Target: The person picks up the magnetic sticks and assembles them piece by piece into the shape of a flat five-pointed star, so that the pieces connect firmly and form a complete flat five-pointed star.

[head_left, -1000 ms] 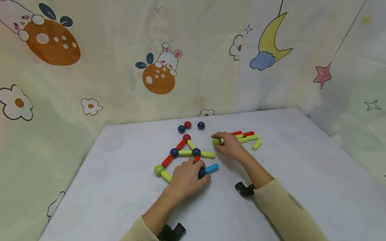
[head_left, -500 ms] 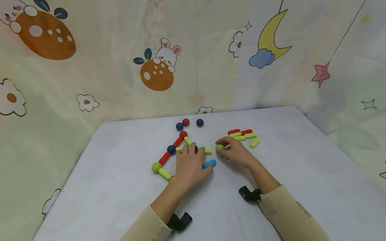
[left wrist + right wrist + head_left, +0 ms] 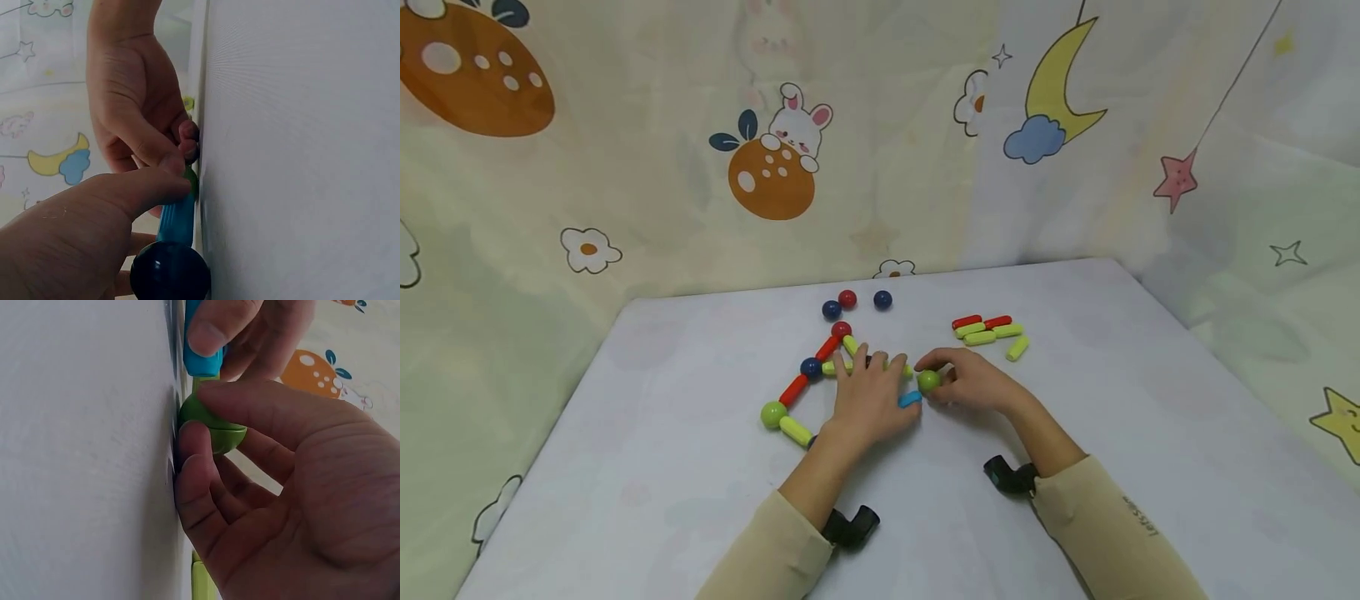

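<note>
Leftmost on the table (image 3: 655,467), a partly hidden ball-and-rod frame (image 3: 793,389); beyond it, two loose blue balls (image 3: 831,310), one red ball (image 3: 847,298). The left hand (image 3: 867,400) rests spread over the frame, thumb on one blue rod (image 3: 910,399). The right hand (image 3: 973,382) pinches one green ball (image 3: 928,382), perhaps touching that rod. Far right: two red rods (image 3: 967,322), four lime rods (image 3: 980,338).

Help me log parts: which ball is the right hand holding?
The green ball beside the blue stick, pinched in the right hand. The other green ball forms the left corner of the joined frame; red balls and dark blue balls differ in colour.
</note>
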A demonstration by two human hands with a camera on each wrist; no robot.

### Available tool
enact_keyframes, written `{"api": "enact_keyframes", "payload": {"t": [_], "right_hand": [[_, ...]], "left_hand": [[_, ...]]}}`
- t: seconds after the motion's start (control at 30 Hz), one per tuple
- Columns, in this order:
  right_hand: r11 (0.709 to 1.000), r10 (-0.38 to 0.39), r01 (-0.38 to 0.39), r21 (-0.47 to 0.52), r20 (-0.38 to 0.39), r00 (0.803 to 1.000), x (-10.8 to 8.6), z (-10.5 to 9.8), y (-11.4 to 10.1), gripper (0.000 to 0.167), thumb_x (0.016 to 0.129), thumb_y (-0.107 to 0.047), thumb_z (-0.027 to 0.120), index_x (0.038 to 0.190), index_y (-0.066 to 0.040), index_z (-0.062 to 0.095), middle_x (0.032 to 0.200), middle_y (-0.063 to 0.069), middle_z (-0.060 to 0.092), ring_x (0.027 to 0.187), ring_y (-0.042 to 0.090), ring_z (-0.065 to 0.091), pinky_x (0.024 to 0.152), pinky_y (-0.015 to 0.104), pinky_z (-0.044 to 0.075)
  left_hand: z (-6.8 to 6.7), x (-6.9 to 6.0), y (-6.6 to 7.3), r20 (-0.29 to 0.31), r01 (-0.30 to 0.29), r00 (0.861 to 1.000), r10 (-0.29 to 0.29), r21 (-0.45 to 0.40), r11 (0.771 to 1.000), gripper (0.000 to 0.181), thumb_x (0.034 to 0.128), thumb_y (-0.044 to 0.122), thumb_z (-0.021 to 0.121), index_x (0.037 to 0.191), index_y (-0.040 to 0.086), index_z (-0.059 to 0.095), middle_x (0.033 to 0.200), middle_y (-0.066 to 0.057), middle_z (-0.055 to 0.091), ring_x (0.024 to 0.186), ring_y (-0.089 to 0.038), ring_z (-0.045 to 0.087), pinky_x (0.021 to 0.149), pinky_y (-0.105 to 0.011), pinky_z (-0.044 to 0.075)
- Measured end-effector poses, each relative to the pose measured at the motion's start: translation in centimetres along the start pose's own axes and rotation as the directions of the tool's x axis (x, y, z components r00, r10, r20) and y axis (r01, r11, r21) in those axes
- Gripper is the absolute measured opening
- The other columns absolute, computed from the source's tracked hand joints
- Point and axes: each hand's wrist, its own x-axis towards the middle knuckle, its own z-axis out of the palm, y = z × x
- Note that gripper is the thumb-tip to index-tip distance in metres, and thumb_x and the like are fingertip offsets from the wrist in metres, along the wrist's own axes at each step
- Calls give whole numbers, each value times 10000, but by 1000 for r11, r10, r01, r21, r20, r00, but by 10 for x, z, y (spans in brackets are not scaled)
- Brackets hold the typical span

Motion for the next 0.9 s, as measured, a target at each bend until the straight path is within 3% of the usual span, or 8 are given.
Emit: {"api": "enact_keyframes", "payload": {"t": [0.33,0.5,0.67,0.9], "right_hand": [[1000,-9,10,-8,27,1000,1,2,-3,379,905,-97,738,1277,-134,676,1281,107,660,928,207,634,793,312,542],[998,33,-34,58,16,999,0,1,-2,379,899,-76,730,1271,-98,661,1271,141,647,840,214,629,747,314,549],[995,53,-52,80,-17,998,0,2,-2,358,893,-108,751,1233,-87,639,1236,141,637,835,220,617,722,312,561],[993,56,-53,104,-26,998,0,4,-3,341,894,-109,747,1214,-90,629,1223,136,628,841,227,616,728,318,560]], "left_hand": [[-1,2,-3,-2,-15,1000,15,-44,999,625,941,477,644,1480,175,547,1417,-140,598,1445,-420,410,1175,-762,167],[-9,11,-6,22,-11,1000,13,-66,998,466,1006,329,550,1432,148,606,1389,-122,629,1415,-396,448,1197,-730,162],[-14,25,-5,47,-13,999,13,9,1000,378,957,190,687,1335,176,696,1257,-88,708,1295,-363,553,1190,-723,203],[-11,33,-9,42,-47,998,47,-6,999,278,910,205,779,1189,196,774,1072,-54,709,1075,-297,575,1178,-674,273]]}}
